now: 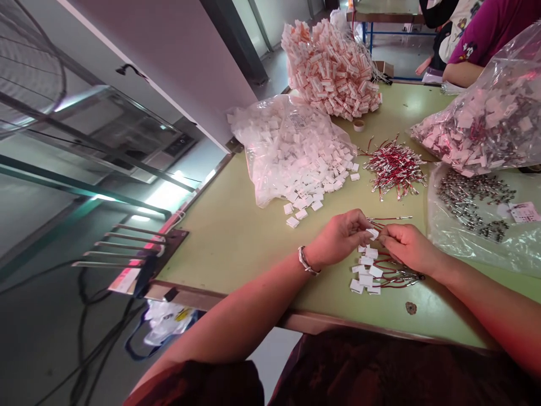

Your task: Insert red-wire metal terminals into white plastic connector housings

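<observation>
My left hand (344,235) pinches a small white connector housing (372,233) between thumb and fingers. My right hand (406,245) meets it from the right, its thumb and fingertips pressed together; what lies between them is too small to make out. Just below the hands lie several white housings with red wires attached (367,272), the wires reaching to the right under my right hand. A few loose red wires (393,217) with metal ends lie just beyond my hands. Farther back is a pile of red wires with metal terminals (395,168).
An open plastic bag of white housings (300,152) spills onto the green table (224,237). Behind it stands a heap of pinkish-white connectors (333,70). At right are a full clear bag (486,121) and metal parts on plastic (473,203). A person's sleeve (482,34) shows beyond.
</observation>
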The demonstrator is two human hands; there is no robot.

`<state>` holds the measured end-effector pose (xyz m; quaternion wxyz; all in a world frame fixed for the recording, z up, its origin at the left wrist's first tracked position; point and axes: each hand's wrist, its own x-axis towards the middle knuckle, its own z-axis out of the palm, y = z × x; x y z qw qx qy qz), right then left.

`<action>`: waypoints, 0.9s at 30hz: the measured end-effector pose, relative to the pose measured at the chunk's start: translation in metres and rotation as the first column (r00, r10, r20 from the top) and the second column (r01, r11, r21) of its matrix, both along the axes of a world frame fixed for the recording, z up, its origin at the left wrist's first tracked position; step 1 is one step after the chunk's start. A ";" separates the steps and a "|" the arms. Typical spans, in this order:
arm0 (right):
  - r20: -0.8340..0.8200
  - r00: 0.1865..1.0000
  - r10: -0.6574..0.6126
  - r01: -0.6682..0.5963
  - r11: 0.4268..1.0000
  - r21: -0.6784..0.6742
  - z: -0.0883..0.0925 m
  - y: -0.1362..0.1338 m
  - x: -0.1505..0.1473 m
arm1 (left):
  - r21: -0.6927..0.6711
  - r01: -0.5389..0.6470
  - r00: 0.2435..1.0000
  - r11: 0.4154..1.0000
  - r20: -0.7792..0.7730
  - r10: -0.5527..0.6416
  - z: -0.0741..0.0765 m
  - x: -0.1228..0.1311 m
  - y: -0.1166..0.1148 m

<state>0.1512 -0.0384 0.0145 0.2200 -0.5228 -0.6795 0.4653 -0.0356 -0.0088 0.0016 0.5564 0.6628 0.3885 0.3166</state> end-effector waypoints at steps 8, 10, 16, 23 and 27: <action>0.357 0.934 0.005 -0.118 0.948 0.295 0.015 0.015 0.023 | 0.079 0.083 0.994 0.993 -0.079 -0.077 0.010 -0.003 -0.006; 0.457 0.888 -0.050 -0.128 0.928 0.350 0.009 0.020 0.024 | 0.153 0.173 0.973 0.973 -0.179 -0.145 0.014 -0.004 -0.009; 0.668 0.744 -0.025 -0.351 0.835 0.423 -0.014 0.019 0.012 | 0.378 0.132 0.906 0.916 -0.422 0.044 0.020 -0.027 0.009; 0.596 0.783 -0.180 -0.241 0.796 0.556 -0.017 0.031 0.026 | 0.507 -0.058 0.411 0.860 -0.773 0.483 0.004 -0.067 0.043; 0.492 0.837 -0.240 -0.153 0.760 0.632 -0.016 0.032 0.032 | 0.496 -0.035 0.446 0.867 -0.769 0.458 0.000 -0.062 0.043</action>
